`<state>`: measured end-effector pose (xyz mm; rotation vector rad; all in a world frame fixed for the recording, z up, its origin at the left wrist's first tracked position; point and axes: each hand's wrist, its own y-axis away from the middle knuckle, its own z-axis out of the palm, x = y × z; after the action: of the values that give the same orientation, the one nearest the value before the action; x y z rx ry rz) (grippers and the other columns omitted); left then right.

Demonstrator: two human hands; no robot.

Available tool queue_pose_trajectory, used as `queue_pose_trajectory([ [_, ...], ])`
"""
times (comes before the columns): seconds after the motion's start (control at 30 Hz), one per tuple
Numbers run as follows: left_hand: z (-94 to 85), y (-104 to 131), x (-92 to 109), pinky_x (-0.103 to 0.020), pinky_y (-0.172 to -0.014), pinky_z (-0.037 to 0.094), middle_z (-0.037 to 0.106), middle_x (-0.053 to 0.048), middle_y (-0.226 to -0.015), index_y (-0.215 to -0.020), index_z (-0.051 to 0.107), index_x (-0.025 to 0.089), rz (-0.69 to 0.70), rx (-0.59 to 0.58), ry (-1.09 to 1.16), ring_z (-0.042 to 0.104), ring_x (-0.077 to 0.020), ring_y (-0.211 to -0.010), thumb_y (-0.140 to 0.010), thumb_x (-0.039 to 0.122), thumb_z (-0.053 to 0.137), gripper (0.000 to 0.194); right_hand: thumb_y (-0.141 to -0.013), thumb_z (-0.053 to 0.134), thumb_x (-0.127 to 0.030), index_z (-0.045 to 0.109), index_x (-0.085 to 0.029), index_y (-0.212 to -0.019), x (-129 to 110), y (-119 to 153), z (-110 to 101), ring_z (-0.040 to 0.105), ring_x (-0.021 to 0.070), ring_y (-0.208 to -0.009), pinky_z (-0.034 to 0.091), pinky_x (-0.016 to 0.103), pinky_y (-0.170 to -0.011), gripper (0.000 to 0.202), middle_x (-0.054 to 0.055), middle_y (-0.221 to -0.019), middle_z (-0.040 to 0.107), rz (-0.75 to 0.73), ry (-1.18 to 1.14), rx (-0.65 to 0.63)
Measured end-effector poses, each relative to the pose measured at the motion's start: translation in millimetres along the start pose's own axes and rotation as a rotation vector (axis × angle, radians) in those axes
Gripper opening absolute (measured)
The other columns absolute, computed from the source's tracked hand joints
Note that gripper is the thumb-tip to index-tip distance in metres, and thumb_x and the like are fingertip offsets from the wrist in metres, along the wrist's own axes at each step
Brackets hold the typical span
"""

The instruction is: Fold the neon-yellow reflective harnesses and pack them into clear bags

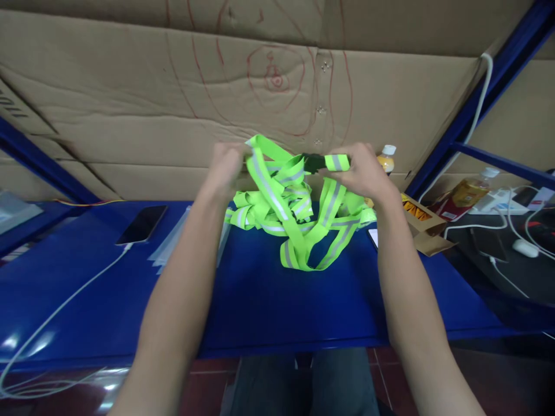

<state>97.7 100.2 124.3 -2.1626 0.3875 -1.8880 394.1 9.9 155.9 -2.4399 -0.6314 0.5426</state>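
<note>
Neon-green webbing (277,202), grey-striped, lies heaped on the blue shelf (303,306), part held up. Right hand (364,167) grips webbing beside a black fitting (313,163); left hand (228,164) seems to pinch a loop, blurry there.

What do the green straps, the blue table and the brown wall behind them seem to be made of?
Green straps: probably woven fabric, as they loop and fold freely; their grey stripes look reflective, bright in places.
Blue table: perhaps painted metal, smooth with glossy highlights.
Brown wall: apparently cardboard, matte, with creases and seams.
</note>
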Motion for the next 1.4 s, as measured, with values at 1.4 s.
queue_pose_trajectory([
  [1.4, 52.6, 51.0, 38.6, -0.048, -0.103, 0.053, 0.07, -0.012, -0.116, -0.115, 0.065, 0.022, 0.917, -0.367, -0.75, 0.065, -0.0342, -0.116, -0.093, 0.03, 0.069, 0.023, -0.101, 0.068, -0.053, 0.073, -0.022, -0.094, -3.4, -7.4, 6.3, 0.065, 0.0256, -0.09, 0.056, 0.041, -0.084, 0.032, 0.007, -0.09, 0.074, 0.04, -0.31, 0.021],
])
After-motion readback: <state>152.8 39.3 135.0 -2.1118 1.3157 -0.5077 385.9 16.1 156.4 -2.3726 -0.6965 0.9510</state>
